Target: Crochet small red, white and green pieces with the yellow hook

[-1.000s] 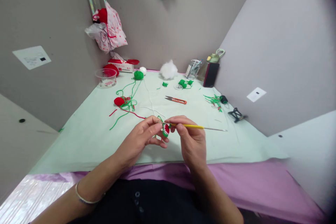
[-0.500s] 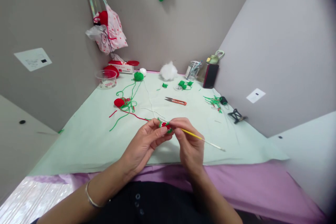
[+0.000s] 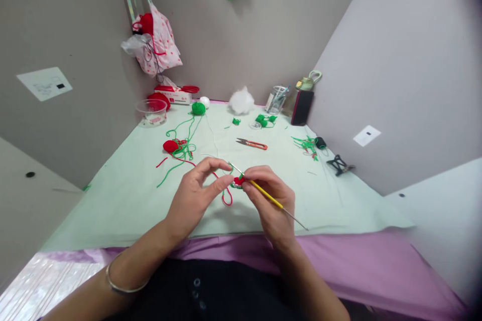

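Note:
My right hand [image 3: 273, 200] is closed around a yellow-handled crochet hook [image 3: 268, 194], its metal tip pointing up and left. The same fingertips pinch a small crochet piece [image 3: 238, 182] in red, green and white. My left hand [image 3: 196, 193] is just left of the piece, thumb and forefinger spread apart. Its thumb tip is close to the piece's edge, and its forefinger is by the hook tip and a bit of green yarn. A loop of red yarn [image 3: 227, 200] hangs below the left fingers. Whether the left thumb touches the piece, I cannot tell.
Orange thread snips [image 3: 252, 144] lie beyond my hands. To the left are a red yarn ball [image 3: 170, 146], tangled green strands and a green yarn ball [image 3: 198, 109]. White stuffing [image 3: 241, 101], a pen cup [image 3: 277, 100] and a phone [image 3: 303, 108] stand along the back. A black stand [image 3: 340, 165] is right.
My left hand has let go of the crochet piece and opened, moving slightly left. The piece now stays in my right fingers, the hook is steeper, and the red yarn loop shows below.

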`<action>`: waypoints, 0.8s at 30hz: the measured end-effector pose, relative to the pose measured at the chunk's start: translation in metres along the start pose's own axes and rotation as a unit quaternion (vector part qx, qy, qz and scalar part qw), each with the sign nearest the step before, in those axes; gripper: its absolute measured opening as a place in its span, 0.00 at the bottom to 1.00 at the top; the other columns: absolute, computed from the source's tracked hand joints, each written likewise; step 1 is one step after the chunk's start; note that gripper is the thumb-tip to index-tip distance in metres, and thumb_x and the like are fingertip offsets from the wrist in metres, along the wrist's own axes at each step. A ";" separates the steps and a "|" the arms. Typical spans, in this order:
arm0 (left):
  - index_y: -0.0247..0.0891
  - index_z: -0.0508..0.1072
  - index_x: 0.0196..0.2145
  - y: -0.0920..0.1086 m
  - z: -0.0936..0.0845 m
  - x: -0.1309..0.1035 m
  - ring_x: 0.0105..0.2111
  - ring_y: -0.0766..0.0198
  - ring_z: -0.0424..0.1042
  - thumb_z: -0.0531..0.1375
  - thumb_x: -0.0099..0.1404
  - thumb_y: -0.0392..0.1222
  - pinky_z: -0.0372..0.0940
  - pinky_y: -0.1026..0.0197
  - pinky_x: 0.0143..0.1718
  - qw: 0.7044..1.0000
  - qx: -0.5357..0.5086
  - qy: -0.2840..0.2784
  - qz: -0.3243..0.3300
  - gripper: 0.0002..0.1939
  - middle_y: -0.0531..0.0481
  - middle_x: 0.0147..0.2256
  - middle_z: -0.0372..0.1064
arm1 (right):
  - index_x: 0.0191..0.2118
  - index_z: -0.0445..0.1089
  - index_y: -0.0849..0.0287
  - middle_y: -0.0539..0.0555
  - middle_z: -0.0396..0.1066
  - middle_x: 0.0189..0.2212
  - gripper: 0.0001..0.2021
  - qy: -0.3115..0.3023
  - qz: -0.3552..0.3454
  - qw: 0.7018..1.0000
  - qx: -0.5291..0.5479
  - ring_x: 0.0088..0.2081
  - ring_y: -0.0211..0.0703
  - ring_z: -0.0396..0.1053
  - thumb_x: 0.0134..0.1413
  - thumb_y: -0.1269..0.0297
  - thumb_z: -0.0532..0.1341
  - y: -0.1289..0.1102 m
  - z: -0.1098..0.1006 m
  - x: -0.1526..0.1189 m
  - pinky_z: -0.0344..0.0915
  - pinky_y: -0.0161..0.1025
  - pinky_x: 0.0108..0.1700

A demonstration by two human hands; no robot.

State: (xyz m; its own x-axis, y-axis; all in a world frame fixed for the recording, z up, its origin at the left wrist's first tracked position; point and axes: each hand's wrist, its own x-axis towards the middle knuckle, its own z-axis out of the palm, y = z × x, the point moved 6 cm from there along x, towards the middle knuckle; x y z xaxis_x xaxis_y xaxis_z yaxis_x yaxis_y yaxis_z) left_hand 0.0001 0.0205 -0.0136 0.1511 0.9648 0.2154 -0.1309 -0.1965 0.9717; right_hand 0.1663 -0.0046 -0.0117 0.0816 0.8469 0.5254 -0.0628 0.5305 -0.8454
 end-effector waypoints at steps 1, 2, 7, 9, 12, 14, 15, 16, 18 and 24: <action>0.41 0.78 0.36 -0.003 0.004 0.000 0.41 0.59 0.71 0.71 0.63 0.45 0.65 0.58 0.47 0.999 -0.030 -0.030 -0.030 0.08 0.51 0.38 0.73 | 0.41 0.81 0.49 0.51 0.75 0.37 0.09 -0.001 -0.008 1.000 -0.005 0.40 0.41 0.74 0.61 0.73 0.68 -0.002 -0.001 0.001 0.73 0.38 0.41; 0.40 0.78 0.35 -0.006 0.008 0.001 0.38 0.60 0.71 0.72 0.62 0.44 0.65 0.59 0.43 0.995 -0.061 -0.054 -0.056 0.08 0.52 0.35 0.73 | 0.40 0.81 0.49 0.51 0.75 0.37 0.09 -0.003 -0.016 1.000 -0.009 0.40 0.41 0.74 0.60 0.74 0.68 -0.003 -0.001 0.002 0.72 0.38 0.41; 0.40 0.81 0.41 -0.014 0.019 0.000 0.39 0.61 0.71 0.72 0.61 0.41 0.66 0.60 0.42 0.980 -0.124 -0.119 -0.106 0.10 0.50 0.38 0.76 | 0.39 0.81 0.49 0.51 0.75 0.35 0.10 -0.028 -0.025 0.999 -0.014 0.39 0.41 0.73 0.60 0.74 0.68 -0.004 -0.002 0.005 0.70 0.38 0.39; 0.40 0.82 0.40 -0.013 0.018 0.000 0.40 0.60 0.71 0.72 0.62 0.42 0.66 0.59 0.44 0.980 -0.120 -0.114 -0.106 0.09 0.50 0.38 0.76 | 0.38 0.81 0.50 0.51 0.75 0.35 0.09 -0.032 -0.024 0.999 -0.016 0.39 0.41 0.73 0.60 0.74 0.69 -0.005 -0.002 0.005 0.70 0.39 0.39; 0.39 0.82 0.36 -0.014 0.014 0.002 0.37 0.61 0.70 0.73 0.61 0.44 0.64 0.60 0.42 0.985 -0.111 -0.083 -0.105 0.08 0.51 0.34 0.75 | 0.39 0.81 0.50 0.52 0.75 0.36 0.08 -0.037 -0.026 0.999 -0.020 0.39 0.42 0.73 0.60 0.73 0.69 -0.007 -0.001 0.005 0.70 0.40 0.39; 0.40 0.82 0.34 -0.016 0.014 0.003 0.35 0.62 0.69 0.73 0.60 0.44 0.63 0.61 0.39 0.985 -0.106 -0.075 -0.111 0.08 0.52 0.32 0.75 | 0.38 0.82 0.50 0.52 0.75 0.36 0.08 -0.038 -0.024 0.999 -0.026 0.39 0.42 0.73 0.60 0.72 0.69 -0.007 -0.002 0.006 0.71 0.41 0.40; 0.39 0.81 0.33 -0.017 0.014 0.004 0.35 0.62 0.69 0.74 0.59 0.44 0.63 0.61 0.39 0.985 -0.107 -0.078 -0.115 0.08 0.52 0.32 0.75 | 0.38 0.82 0.50 0.53 0.75 0.36 0.07 -0.038 -0.020 0.999 -0.028 0.38 0.42 0.73 0.60 0.72 0.69 -0.006 -0.003 0.006 0.71 0.41 0.39; 0.39 0.81 0.33 -0.018 0.014 0.004 0.35 0.62 0.69 0.74 0.59 0.43 0.63 0.61 0.39 0.983 -0.110 -0.084 -0.119 0.08 0.52 0.32 0.75 | 0.38 0.82 0.51 0.53 0.75 0.36 0.06 -0.042 -0.011 0.999 -0.026 0.38 0.42 0.73 0.60 0.71 0.69 -0.004 -0.003 0.006 0.71 0.41 0.39; 0.39 0.79 0.31 -0.020 0.015 0.006 0.34 0.62 0.69 0.74 0.58 0.43 0.63 0.61 0.38 0.979 -0.120 -0.107 -0.128 0.09 0.52 0.31 0.74 | 0.37 0.82 0.50 0.52 0.75 0.35 0.06 -0.057 0.011 0.998 0.004 0.38 0.42 0.73 0.59 0.71 0.70 0.001 -0.004 0.007 0.71 0.40 0.39; 0.39 0.78 0.33 -0.010 0.017 0.008 0.34 0.61 0.68 0.69 0.64 0.46 0.64 0.59 0.41 0.969 -0.077 -0.206 -0.116 0.08 0.52 0.31 0.70 | 0.31 0.80 0.51 0.49 0.74 0.31 0.05 -0.066 0.120 0.977 0.161 0.33 0.39 0.71 0.50 0.66 0.76 0.019 -0.004 0.008 0.69 0.37 0.35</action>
State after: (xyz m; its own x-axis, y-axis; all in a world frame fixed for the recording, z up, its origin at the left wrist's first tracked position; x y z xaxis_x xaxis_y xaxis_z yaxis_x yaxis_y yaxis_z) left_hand 0.0195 0.0275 -0.0200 0.5674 0.8222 0.0440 -0.1858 0.0758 0.9797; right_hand 0.1699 0.0122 -0.0239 -0.1023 0.9340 0.3422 -0.3751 0.2824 -0.8829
